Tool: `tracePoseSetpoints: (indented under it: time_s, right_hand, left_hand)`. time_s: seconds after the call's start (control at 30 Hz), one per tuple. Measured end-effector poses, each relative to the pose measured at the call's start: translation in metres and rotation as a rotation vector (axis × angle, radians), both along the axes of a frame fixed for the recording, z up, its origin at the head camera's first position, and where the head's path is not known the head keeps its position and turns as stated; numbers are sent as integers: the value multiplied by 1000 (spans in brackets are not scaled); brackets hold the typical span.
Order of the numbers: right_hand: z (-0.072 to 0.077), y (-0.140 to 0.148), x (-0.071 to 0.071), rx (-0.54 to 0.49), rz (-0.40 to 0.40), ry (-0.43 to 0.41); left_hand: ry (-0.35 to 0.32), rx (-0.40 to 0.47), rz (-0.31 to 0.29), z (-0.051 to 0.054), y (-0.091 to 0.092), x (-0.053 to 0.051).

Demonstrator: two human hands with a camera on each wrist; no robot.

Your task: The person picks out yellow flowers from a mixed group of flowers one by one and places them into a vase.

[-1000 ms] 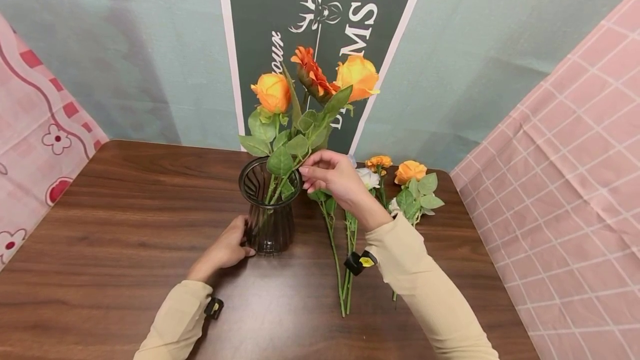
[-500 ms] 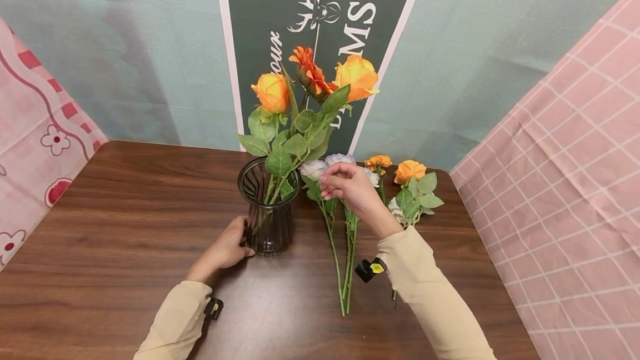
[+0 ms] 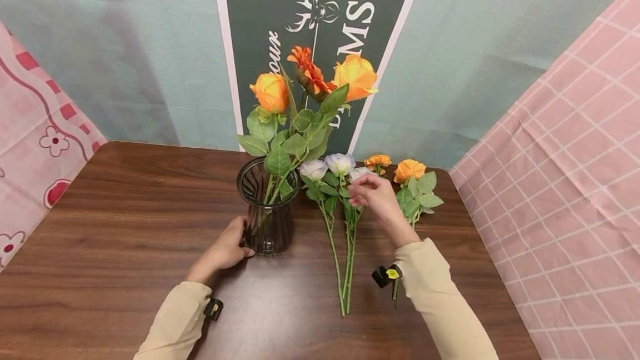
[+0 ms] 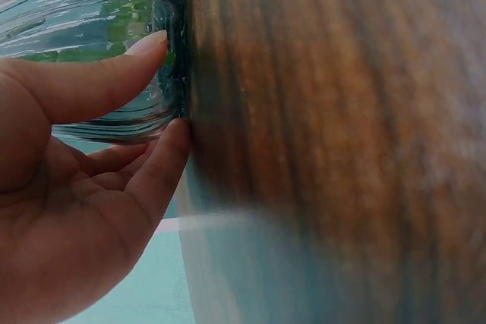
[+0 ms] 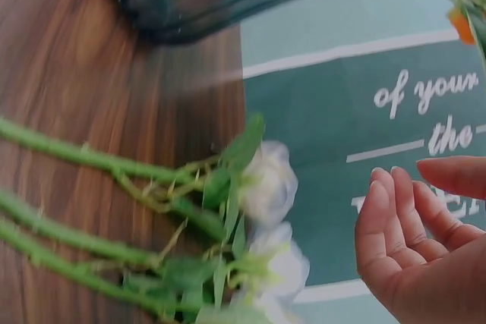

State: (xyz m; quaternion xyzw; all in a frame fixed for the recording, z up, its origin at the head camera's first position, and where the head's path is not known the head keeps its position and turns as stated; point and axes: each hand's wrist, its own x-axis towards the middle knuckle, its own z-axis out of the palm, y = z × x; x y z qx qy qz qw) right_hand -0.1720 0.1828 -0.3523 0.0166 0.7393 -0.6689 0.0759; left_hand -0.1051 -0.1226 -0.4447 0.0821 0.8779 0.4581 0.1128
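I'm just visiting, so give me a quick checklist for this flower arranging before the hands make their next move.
1. Vase upright on the table: ok.
2. Left hand steadying the vase: ok, gripping near its base.
3. Right hand free: ok, holding nothing.
4. Pale flowers in the vase: not ok, lying on the table.
5. Water in the vase: cannot tell.
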Motion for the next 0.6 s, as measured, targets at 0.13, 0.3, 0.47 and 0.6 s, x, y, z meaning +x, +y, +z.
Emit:
tracePoseSetpoints:
  time_s: [0.13, 0.3, 0.47, 0.6]
  right_hand:
    - [-4, 17, -1, 48, -35, -19]
    - [-5, 37, 1, 124, -52, -31]
    - [-11, 55, 3, 180, -63, -35]
    - [-18, 66, 3, 241, -72, -49]
  left_hand:
    - [0, 1, 0, 0, -1, 1]
    - [0, -3, -1, -1, -1, 1]
    - [4, -6, -4, -1, -1, 0]
    - [10, -9, -3, -1, 0, 0]
